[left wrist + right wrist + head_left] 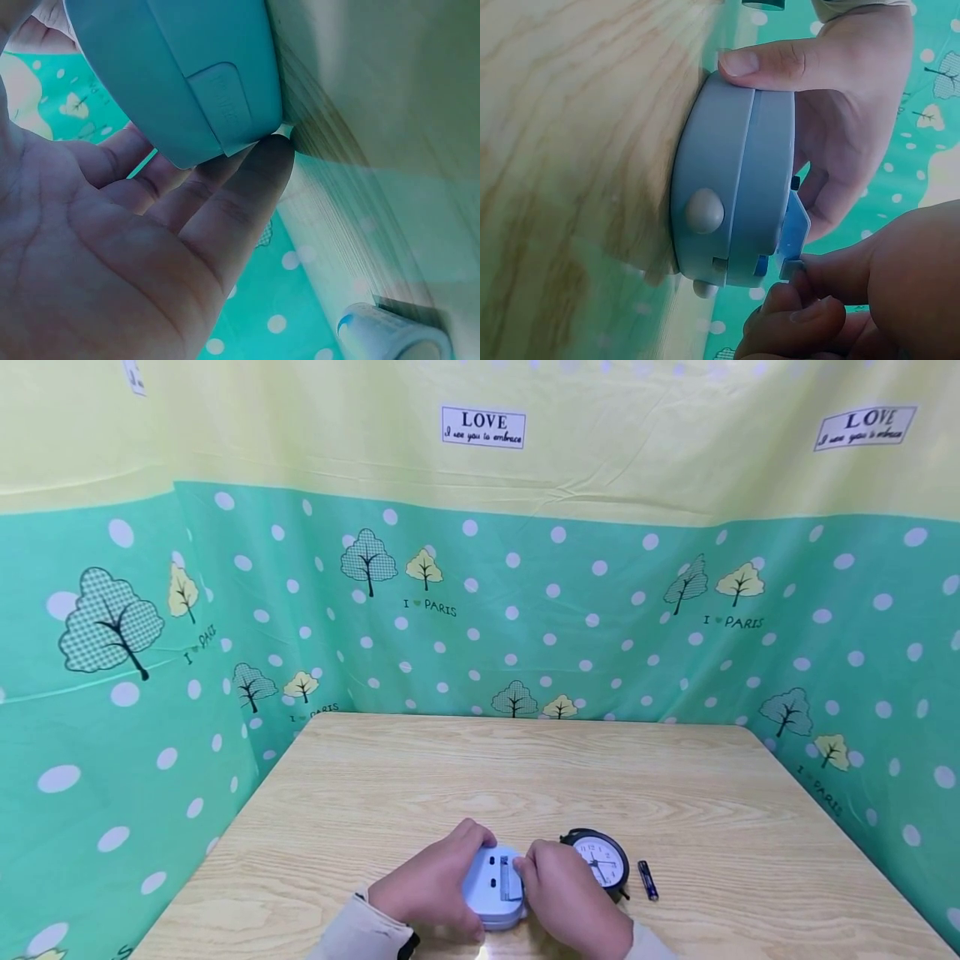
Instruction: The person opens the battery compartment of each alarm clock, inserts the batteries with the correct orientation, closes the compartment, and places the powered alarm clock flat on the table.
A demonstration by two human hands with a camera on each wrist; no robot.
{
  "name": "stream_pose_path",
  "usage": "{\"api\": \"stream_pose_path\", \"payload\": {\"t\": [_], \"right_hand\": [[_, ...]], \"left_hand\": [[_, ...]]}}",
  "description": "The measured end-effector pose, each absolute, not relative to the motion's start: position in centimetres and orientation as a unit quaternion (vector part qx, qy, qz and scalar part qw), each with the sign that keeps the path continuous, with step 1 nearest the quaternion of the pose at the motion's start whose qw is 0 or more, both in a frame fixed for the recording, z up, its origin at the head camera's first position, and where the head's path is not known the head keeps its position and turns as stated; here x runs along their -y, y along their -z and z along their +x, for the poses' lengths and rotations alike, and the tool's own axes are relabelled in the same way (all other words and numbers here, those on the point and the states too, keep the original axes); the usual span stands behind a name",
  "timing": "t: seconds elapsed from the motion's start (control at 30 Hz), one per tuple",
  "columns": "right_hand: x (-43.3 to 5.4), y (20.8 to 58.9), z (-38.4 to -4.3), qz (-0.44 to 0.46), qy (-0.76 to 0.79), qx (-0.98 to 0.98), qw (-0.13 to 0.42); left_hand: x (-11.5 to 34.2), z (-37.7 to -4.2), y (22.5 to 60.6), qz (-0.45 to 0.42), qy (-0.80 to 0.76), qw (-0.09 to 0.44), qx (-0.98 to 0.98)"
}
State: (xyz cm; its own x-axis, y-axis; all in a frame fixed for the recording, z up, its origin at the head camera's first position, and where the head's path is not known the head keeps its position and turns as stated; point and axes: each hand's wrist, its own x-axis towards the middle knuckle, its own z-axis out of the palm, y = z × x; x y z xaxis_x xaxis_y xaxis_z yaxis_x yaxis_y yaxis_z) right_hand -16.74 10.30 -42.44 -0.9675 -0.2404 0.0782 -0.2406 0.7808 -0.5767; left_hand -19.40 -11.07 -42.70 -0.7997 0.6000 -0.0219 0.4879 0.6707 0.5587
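A light blue clock lies back up on the table, its two dark knobs showing. My left hand grips its body from the left, with the thumb on the near side and fingers round the far side. At the clock's right edge, my right hand pinches the end of the battery cover. In the right wrist view that cover stands tilted, partly raised from the back. The left wrist view shows the clock's blue side against my left fingers. The battery compartment's inside is mostly hidden.
A black round alarm clock lies face up just beyond my right hand. To its right lies a dark battery. A pale cylinder, seemingly a battery, shows in the left wrist view. Patterned curtains surround the wooden table.
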Motion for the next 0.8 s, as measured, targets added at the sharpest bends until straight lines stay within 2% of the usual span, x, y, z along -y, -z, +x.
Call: {"api": "stream_pose_path", "payload": {"t": [0.8], "right_hand": [[-10.85, 42.19, -16.2, 0.121, -0.292, 0.949, 0.003]], "left_hand": [[11.07, -19.31, 42.66, 0.298, -0.279, 0.103, -0.907]]}}
